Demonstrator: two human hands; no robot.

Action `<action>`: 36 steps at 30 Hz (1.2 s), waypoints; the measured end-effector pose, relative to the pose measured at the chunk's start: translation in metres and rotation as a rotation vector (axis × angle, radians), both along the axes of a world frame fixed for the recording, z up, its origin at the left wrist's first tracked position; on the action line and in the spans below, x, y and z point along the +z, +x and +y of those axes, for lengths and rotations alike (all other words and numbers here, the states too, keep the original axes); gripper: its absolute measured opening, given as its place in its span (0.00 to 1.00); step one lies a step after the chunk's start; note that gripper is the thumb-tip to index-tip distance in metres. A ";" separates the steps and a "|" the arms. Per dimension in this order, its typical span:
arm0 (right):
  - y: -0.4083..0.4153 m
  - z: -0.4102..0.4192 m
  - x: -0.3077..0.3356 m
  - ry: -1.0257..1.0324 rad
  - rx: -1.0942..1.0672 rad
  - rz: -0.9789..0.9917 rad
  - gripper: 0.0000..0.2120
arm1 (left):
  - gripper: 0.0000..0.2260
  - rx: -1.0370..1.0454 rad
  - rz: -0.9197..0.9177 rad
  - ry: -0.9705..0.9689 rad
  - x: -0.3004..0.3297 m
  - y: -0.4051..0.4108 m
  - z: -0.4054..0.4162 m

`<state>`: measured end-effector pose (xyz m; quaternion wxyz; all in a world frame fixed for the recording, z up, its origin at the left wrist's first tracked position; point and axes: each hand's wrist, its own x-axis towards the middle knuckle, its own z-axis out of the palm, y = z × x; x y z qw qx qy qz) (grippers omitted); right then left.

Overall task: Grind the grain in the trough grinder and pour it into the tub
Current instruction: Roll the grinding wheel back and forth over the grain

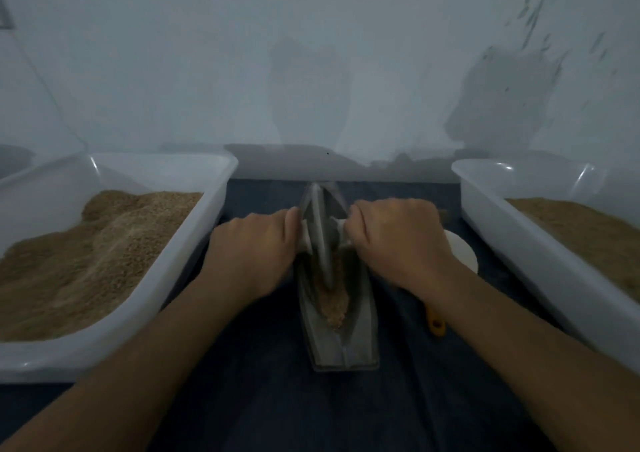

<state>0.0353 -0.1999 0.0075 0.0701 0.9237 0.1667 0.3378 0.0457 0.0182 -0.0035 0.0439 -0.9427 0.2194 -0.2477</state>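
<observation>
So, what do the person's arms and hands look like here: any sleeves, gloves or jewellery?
Both forearms are bare as far as the frame shows, with no sleeves. The left hand and right hand wear no gloves, and no rings, watch or bracelets show. Motion blur hides finer detail.

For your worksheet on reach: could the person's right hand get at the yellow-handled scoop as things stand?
Probably yes. The scoop lies just beside the right hand, partly under the forearm, nothing on it; but that hand now grips the grinder wheel's handle.

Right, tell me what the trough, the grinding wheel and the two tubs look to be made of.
Trough: dull grey metal, likely; thin folded walls, faint sheen.
Grinding wheel: also looks like grey metal, a thin dark disc; blurred, so uncertain. Its pale axle handle could be wood or plastic.
Left tub and right tub: glossy white plastic, with rounded moulded rims and highlights.
</observation>
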 end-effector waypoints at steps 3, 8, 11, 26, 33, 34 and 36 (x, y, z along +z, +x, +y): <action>-0.043 -0.004 -0.009 0.104 0.021 -0.071 0.15 | 0.15 -0.061 0.013 -0.143 -0.001 -0.044 0.006; -0.029 -0.002 -0.006 0.128 0.004 -0.005 0.18 | 0.16 0.007 -0.022 -0.027 0.000 -0.025 0.000; 0.028 0.000 0.006 0.119 -0.106 0.142 0.21 | 0.10 0.149 0.025 0.069 0.004 0.030 -0.013; -0.049 -0.009 -0.010 0.150 0.029 0.015 0.15 | 0.17 0.032 -0.044 -0.168 0.000 -0.049 -0.002; 0.023 0.002 0.007 0.050 -0.114 0.147 0.23 | 0.12 0.116 -0.039 0.060 0.000 0.017 -0.011; 0.045 -0.001 0.010 0.083 -0.159 0.245 0.24 | 0.12 0.168 -0.035 0.071 0.002 0.034 -0.016; 0.081 -0.007 0.018 0.184 -0.215 0.444 0.23 | 0.14 0.212 0.001 0.067 0.012 0.064 -0.026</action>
